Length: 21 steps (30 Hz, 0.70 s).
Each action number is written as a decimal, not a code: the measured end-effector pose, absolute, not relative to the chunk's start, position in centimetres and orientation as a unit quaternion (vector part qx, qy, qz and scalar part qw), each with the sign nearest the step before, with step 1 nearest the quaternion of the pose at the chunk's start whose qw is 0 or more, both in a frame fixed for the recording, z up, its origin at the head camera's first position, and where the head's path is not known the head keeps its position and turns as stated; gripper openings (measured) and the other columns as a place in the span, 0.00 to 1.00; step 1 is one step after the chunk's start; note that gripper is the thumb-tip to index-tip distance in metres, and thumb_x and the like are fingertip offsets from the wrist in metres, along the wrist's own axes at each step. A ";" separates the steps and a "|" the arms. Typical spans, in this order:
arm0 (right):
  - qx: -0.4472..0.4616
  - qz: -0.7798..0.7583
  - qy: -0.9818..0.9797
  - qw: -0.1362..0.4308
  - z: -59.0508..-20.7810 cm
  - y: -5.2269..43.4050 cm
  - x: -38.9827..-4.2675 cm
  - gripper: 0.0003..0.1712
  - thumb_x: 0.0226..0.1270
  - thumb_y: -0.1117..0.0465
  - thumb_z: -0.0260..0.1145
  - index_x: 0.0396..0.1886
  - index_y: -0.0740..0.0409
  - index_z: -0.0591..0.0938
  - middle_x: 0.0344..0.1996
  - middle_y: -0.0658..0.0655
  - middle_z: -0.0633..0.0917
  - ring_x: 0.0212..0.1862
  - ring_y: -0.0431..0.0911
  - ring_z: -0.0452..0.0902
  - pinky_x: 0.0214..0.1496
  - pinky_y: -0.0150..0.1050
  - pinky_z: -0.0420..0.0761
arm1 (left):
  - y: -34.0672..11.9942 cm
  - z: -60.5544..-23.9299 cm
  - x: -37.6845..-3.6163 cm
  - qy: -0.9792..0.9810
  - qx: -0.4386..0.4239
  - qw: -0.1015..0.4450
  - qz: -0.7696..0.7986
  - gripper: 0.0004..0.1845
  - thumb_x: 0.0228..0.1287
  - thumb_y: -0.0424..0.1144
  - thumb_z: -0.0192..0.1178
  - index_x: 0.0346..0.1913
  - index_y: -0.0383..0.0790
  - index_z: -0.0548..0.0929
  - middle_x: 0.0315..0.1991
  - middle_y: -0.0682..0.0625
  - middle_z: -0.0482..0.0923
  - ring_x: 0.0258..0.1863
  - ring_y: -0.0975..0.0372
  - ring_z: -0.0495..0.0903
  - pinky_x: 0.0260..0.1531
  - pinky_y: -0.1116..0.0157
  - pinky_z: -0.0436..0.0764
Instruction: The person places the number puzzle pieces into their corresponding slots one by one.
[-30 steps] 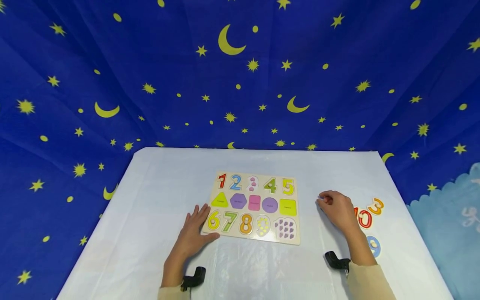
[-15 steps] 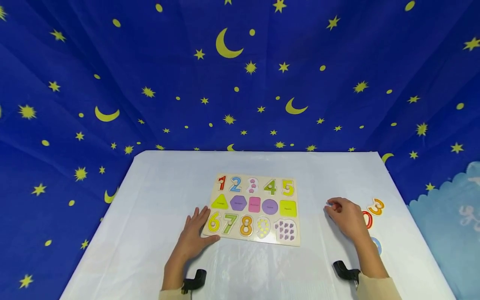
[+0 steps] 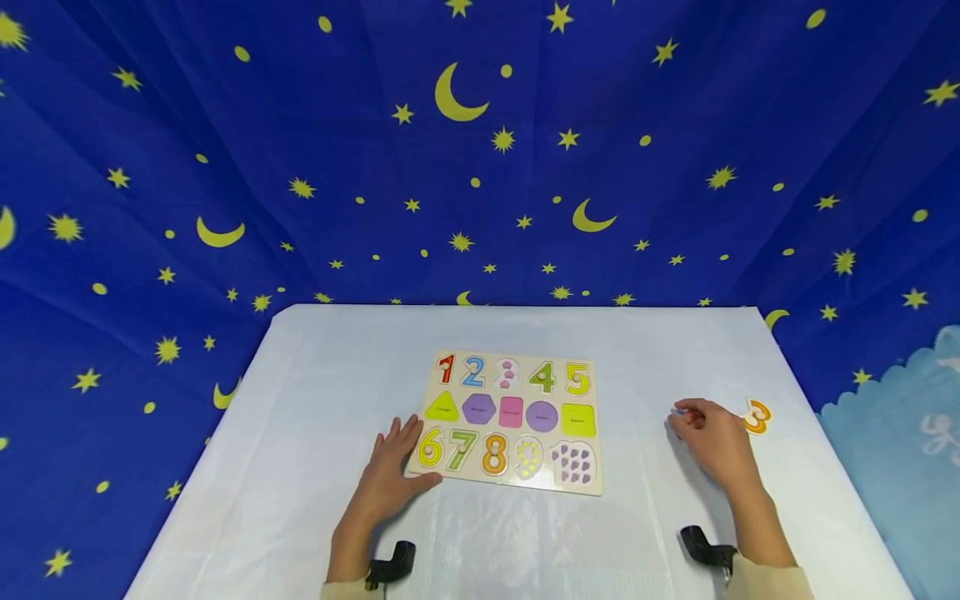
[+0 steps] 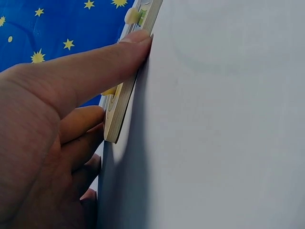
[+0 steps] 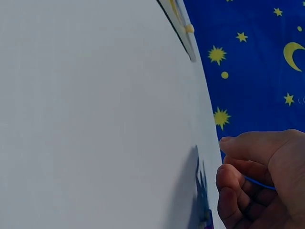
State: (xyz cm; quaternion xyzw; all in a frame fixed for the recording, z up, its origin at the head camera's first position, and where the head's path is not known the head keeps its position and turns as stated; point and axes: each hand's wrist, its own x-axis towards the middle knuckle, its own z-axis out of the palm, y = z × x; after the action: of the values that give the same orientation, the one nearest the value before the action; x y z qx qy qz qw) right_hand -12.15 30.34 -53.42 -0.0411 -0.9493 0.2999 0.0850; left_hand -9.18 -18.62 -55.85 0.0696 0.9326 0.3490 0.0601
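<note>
A wooden number puzzle board (image 3: 510, 421) lies mid-table. Knobbed number pieces sit in most of its slots; the 3, 9 and 10 slots show printed pictures. My left hand (image 3: 386, 479) rests at the board's near-left corner, fingers spread, the thumb (image 4: 136, 45) lying along its near edge in the left wrist view. Right of the board, my right hand (image 3: 716, 442) hovers over the table with loosely curled fingers. In the right wrist view, a gap shows between its thumb (image 5: 257, 145) and index finger, with nothing held. An orange number 3 piece (image 3: 757, 417) lies beyond its knuckles.
A white-covered table (image 3: 337, 375) extends around the board. A blue curtain with stars and moons (image 3: 360, 150) hangs along its back and sides. Black wrist cameras (image 3: 393, 562) sit on both wrists.
My right hand has moved right, away from the board, and now covers the red 10 and blue 9 pieces seen earlier. The left hand stays at the board's corner. The head view has shifted slightly.
</note>
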 end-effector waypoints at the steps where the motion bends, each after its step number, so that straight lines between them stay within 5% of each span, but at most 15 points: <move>1: -0.044 0.300 -0.949 0.084 -53.4 30.4 -12.1 0.15 0.62 0.58 0.69 0.43 0.64 0.83 0.26 0.52 0.80 0.28 0.45 0.72 0.30 0.41 0.71 | -18.6 -55.9 -9.2 0.932 0.070 0.061 0.349 0.52 0.48 0.53 0.73 0.74 0.40 0.59 0.74 0.50 0.53 0.74 0.52 0.41 0.71 0.52 0.36; 11: -0.068 0.284 -0.950 0.112 -52.7 32.4 -10.9 0.14 0.61 0.60 0.69 0.42 0.66 0.83 0.25 0.53 0.80 0.27 0.46 0.72 0.27 0.38 0.71 | -17.9 -56.0 -9.0 0.928 0.072 0.060 0.361 0.52 0.48 0.52 0.74 0.73 0.39 0.60 0.74 0.50 0.52 0.74 0.53 0.41 0.71 0.51 0.36; 21: -0.117 0.268 -0.954 0.060 -53.3 34.0 -10.0 0.15 0.62 0.58 0.67 0.42 0.66 0.83 0.25 0.55 0.80 0.29 0.49 0.72 0.27 0.39 0.71 | -18.4 -55.8 -9.1 0.933 0.064 0.066 0.349 0.52 0.48 0.52 0.74 0.74 0.39 0.58 0.75 0.51 0.51 0.75 0.54 0.40 0.71 0.52 0.35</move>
State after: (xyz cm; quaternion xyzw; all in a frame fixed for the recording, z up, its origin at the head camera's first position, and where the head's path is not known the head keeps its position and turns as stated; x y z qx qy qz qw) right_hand -10.02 34.03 -53.32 -0.1167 -0.9545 0.2679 0.0596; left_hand -9.13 -18.37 -55.84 0.0638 0.9328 0.3486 0.0663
